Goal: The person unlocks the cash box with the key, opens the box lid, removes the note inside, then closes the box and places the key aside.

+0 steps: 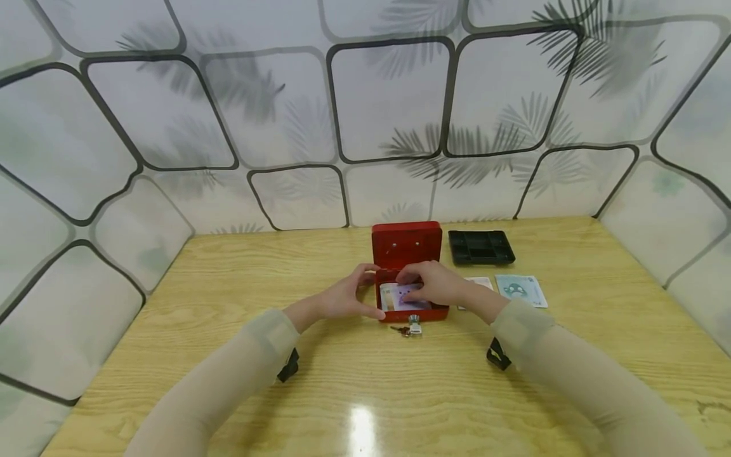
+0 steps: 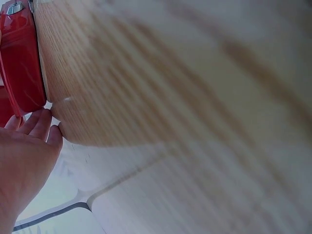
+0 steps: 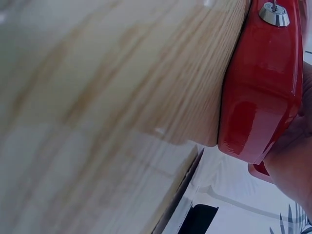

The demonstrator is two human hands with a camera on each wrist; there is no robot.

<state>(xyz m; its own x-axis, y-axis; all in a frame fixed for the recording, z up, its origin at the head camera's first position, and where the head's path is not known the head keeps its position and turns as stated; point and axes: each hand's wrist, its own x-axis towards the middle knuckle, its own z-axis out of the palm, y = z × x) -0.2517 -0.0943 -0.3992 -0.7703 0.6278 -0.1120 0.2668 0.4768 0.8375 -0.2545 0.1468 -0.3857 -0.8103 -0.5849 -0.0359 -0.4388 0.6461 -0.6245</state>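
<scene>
A red cash box [image 1: 407, 244] stands with its lid raised, and banknotes [image 1: 389, 298] lie inside it. My left hand [image 1: 351, 295] holds the box's left side, thumb at the front corner and fingers near the back. In the left wrist view, fingertips [image 2: 41, 119] meet the end of the red box [image 2: 22, 58]. My right hand [image 1: 436, 282] reaches into the box from the right, thumb on a purple banknote [image 1: 408, 292] and fingers spread from it near the back wall. The right wrist view hides those fingertips behind the box [image 3: 261, 92].
A key set [image 1: 405, 331] with a white tag hangs at the box's front lock. Behind and right sits a black compartment tray [image 1: 481, 246]. A blue banknote [image 1: 521, 290] lies on the wooden table [image 1: 342, 374], beside a pinkish banknote [image 1: 481, 282] partly behind the right arm.
</scene>
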